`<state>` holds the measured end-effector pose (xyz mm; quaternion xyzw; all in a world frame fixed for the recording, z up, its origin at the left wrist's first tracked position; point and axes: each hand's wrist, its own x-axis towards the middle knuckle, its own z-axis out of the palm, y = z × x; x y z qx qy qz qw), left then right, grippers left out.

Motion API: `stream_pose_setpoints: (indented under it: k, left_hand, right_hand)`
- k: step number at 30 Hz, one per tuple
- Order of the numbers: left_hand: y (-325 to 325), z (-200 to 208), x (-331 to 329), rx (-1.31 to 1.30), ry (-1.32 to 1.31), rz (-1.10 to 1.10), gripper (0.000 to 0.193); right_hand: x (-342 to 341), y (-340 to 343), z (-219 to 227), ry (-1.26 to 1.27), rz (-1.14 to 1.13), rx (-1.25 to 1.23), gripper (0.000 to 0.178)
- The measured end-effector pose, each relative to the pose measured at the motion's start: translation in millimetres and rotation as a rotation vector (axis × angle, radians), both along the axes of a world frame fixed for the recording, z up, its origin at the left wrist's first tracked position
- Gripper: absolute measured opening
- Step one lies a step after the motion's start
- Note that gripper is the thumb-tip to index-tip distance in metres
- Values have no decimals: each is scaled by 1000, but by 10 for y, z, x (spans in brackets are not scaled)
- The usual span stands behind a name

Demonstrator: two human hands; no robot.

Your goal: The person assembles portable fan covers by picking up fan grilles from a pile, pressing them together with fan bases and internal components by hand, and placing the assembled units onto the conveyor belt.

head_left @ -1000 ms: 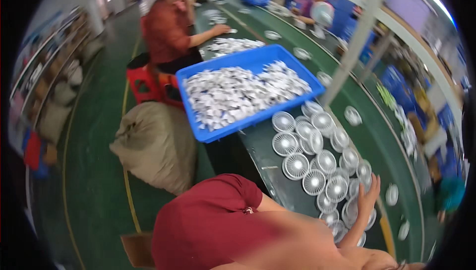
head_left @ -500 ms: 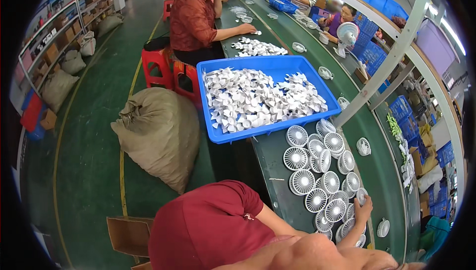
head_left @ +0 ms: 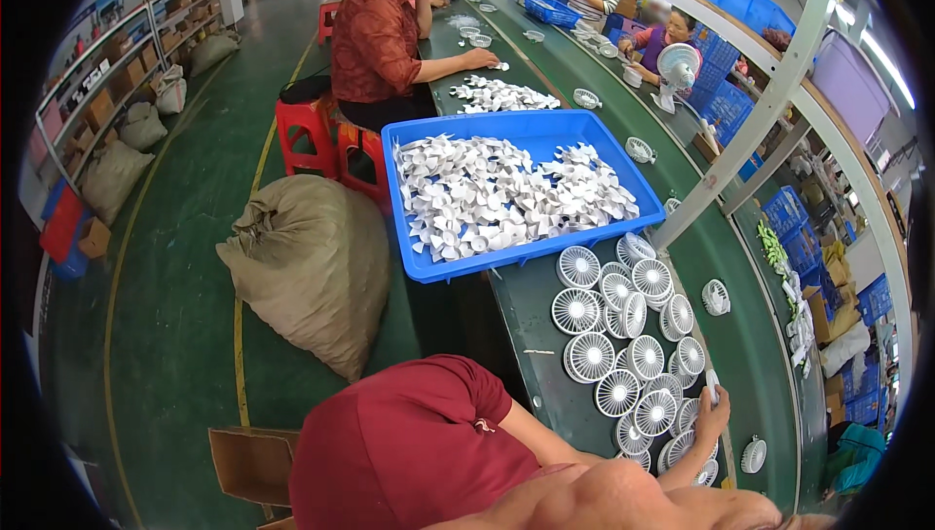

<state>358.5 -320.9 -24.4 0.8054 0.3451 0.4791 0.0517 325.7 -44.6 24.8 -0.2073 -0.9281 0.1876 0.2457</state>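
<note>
My left hand is at the right edge of the bench, with its fingers closed on a round white fan grille. The grille is turned almost edge-on. Beside and below the hand, many similar white fan grilles lie overlapping on the dark green bench, most with their slotted faces up. From the red sleeve, my left arm reaches across toward them, partly hidden. My right hand does not show.
A blue tray of white fan blades stands beyond the grilles, next to a post. A conveyor belt carries spaced fan housings. A co-worker sits further along. A sack and a cardboard box are on the left.
The fan grille in my left hand has turned from showing its face to nearly edge-on. The hand stays in about the same place.
</note>
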Motion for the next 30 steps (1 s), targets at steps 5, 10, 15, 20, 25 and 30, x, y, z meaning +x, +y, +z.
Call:
stream_pose_setpoints:
  k: [5,10,15,20,25,30]
  left_hand:
    - [-47,-67,108,-12,27,164,24]
    - [-63,-5,71,29,-27,143,18]
    - [-56,-13,62,28,-108,115,12]
    - [-59,13,51,39,-99,107,10]
    - [46,-118,38,133,-159,52,8]
    - [-39,-9,58,76,-123,98,7]
  right_hand:
    - [5,-25,26,31,15,-22,39]
    - [1,-88,60,83,-17,-99,39]
    - [7,-72,67,82,-11,-64,38]
    - [21,-104,94,77,-4,-113,38]
    - [21,-64,53,84,14,-85,37]
    - [45,-76,73,64,3,-144,37]
